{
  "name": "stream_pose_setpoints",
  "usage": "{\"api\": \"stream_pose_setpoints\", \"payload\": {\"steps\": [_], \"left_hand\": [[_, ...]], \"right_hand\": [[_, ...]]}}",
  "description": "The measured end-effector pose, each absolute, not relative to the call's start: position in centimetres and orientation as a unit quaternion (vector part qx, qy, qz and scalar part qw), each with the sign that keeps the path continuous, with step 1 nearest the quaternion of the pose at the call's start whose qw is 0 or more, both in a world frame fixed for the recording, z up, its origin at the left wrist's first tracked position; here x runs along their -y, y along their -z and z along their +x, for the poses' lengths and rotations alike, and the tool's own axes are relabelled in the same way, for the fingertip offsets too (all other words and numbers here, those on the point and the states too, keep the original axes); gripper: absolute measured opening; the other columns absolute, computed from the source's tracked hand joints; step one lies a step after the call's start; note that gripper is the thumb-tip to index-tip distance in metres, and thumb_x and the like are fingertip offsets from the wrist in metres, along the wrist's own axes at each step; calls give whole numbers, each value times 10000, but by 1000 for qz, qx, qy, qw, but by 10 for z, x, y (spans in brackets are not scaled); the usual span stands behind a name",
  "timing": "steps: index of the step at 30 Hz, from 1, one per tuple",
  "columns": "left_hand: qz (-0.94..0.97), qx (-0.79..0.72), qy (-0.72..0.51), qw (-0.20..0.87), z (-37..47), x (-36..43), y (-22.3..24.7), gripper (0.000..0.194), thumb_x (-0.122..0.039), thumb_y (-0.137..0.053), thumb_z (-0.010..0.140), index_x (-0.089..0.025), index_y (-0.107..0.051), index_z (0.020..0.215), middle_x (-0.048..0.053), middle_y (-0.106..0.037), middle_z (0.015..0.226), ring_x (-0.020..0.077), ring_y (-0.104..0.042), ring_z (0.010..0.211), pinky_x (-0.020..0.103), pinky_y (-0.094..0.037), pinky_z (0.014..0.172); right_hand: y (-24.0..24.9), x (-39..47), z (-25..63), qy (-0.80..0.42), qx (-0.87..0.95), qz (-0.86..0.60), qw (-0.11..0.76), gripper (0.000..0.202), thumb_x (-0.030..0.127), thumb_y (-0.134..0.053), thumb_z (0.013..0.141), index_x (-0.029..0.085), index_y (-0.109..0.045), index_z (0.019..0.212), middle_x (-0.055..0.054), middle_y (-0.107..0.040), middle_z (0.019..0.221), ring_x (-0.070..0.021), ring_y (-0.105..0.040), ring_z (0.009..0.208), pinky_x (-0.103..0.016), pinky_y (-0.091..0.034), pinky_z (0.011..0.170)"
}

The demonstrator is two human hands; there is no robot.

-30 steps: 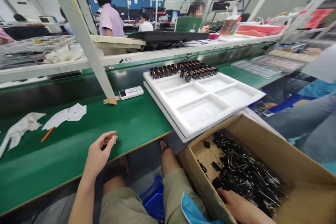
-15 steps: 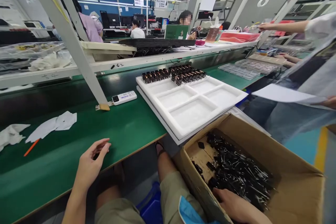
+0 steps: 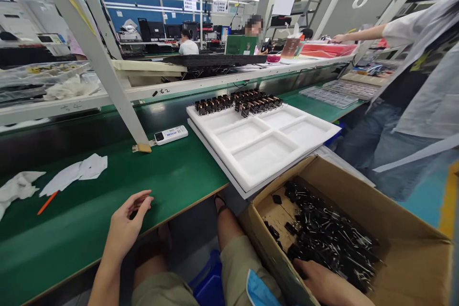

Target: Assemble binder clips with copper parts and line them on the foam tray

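My left hand hovers at the front edge of the green table, loosely curled, with a gap between thumb and fingers and nothing visible in it. My right hand reaches into a cardboard box, its fingertips among a heap of black binder clips with silvery wire handles. The clips and box wall hide what those fingers touch. On the table's edge lies a white foam tray with square recesses. Rows of binder clips stand along its far side.
A white handheld device lies beside a slanted metal post. White cloths and an orange stick are on the left. A co-worker in jeans stands at the right, beyond the box. Clear plastic trays lie farther back.
My hands keep nearly the same pose; the view has shifted slightly. The co-worker at the right has moved, and the white sheet there now hangs edge-on.
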State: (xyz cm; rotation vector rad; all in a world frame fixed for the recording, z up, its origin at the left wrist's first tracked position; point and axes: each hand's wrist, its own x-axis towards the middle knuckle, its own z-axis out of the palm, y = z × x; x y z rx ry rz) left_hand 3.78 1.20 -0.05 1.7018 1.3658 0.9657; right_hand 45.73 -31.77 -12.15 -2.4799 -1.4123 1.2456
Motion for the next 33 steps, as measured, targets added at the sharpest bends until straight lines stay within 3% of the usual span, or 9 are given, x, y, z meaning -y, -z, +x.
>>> {"api": "stream_pose_setpoints", "payload": {"steps": [23, 33], "left_hand": [[651, -543, -367, 383, 38, -12, 0, 597, -685, -690, 788, -206, -732, 1141, 106, -777, 1073, 292, -736, 969, 442, -573, 961], [650, -533, -375, 392, 39, -11, 3, 571, -651, -699, 797, -195, -732, 1138, 101, -771, 1050, 277, -724, 944, 426, -567, 951]], "right_hand": [[109, 314, 453, -405, 453, -794, 29, 192, 392, -646, 839, 216, -709, 882, -127, -755, 931, -355, -720, 934, -378, -515, 807], [104, 313, 450, -392, 463, -795, -6, 181, 356, -605, 862, 210, -710, 847, -136, -753, 944, -354, -723, 946, -367, -514, 776]]}}
